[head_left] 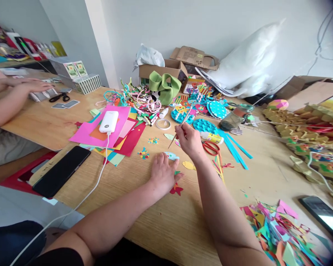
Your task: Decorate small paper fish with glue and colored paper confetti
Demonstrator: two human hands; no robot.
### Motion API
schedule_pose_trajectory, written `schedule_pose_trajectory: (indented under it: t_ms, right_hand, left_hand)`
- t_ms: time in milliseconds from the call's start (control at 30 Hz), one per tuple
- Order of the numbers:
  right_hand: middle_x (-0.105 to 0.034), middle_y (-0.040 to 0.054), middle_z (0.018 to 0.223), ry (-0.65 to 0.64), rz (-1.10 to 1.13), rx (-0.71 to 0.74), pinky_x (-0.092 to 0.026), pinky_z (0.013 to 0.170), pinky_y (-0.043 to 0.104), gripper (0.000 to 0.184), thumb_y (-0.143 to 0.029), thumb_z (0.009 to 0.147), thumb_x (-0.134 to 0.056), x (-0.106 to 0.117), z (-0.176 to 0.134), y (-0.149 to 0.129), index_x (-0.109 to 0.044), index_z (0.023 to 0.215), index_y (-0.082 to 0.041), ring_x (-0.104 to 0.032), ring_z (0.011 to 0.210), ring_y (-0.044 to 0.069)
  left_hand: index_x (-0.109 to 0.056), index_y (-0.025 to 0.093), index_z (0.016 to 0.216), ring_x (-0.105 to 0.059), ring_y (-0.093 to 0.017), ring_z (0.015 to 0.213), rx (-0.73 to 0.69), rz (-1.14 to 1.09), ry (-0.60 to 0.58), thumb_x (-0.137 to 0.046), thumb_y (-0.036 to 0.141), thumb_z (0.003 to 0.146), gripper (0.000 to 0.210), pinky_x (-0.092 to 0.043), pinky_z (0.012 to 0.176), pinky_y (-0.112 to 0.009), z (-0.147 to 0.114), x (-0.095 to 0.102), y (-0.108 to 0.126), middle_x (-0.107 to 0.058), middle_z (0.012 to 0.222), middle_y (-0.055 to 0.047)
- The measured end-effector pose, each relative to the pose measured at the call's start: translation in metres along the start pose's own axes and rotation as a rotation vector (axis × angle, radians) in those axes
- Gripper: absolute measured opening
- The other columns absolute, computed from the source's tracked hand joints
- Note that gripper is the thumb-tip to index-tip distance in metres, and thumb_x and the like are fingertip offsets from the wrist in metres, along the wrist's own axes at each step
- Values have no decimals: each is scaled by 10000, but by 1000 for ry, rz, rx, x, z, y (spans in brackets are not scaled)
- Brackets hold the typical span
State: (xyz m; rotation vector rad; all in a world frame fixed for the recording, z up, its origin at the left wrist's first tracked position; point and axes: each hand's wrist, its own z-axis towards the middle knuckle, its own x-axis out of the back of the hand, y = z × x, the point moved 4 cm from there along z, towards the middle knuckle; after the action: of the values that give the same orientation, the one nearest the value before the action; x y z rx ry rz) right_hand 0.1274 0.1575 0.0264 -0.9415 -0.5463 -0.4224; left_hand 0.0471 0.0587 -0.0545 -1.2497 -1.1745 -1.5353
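Note:
My left hand (164, 171) lies on the table with its fingers stretched out, the fingertips at a light blue paper fish (171, 156). Above and to the right, my right hand (189, 138) is closed around a thin stick (187, 116), whose lower end slants down toward the fish. A yellow paper fish (187, 165) lies between my forearms, and a red paper cutout (177, 189) sits by my left thumb. Two small piles of coloured paper dots (143, 153) are left of the fish. Red-handled scissors (211, 148) and a glue bottle (213, 137) lie right of my right hand.
Coloured paper sheets (133, 142) carry a white power bank (109, 122) with a cable crossing the table. A black phone (61, 171) lies left. Paper scraps (283, 232) fill the front right. Behind stand a glass jar (235, 117) and cardboard box (180, 70). Another person's hands (34, 85) are far left.

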Motion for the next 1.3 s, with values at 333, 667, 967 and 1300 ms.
schedule_pose_trajectory:
  t_ms: [333, 667, 967, 1300]
  right_hand:
    - [-705, 19, 601, -282, 4, -9, -452, 566, 247, 300, -358, 886, -538, 27, -5, 12, -602, 648, -187, -622, 521, 133]
    - [-729, 16, 630, -354, 9, 47, -472, 586, 245, 250, -315, 864, -546, 22, -5, 9, -652, 678, -185, -656, 552, 134]
    - [-728, 16, 624, -347, 20, 48, -474, 578, 239, 249, -316, 870, -542, 21, -5, 8, -650, 690, -182, -665, 557, 138]
    - [-725, 25, 626, -253, 3, 33, -467, 558, 242, 261, -315, 877, -530, 25, -4, 3, -641, 684, -180, -663, 553, 148]
  left_hand:
    - [-530, 280, 1391, -406, -367, 1240, -20, 37, 3, -472, 580, 923, 559, -316, 1046, -534, 0, 4, 0, -501, 1338, -165]
    - [-536, 263, 1385, -407, -368, 1230, -28, 29, 3, -523, 549, 914, 552, -319, 1044, -539, -1, 8, 1, -497, 1334, -186]
    - [-524, 281, 1399, -409, -368, 1247, -29, 70, 4, -480, 563, 927, 552, -314, 1049, -524, -1, 5, 1, -502, 1334, -172]
    - [-530, 285, 1392, -412, -371, 1244, -18, 66, 21, -478, 611, 906, 588, -305, 1058, -523, 0, 0, 0, -498, 1342, -178]
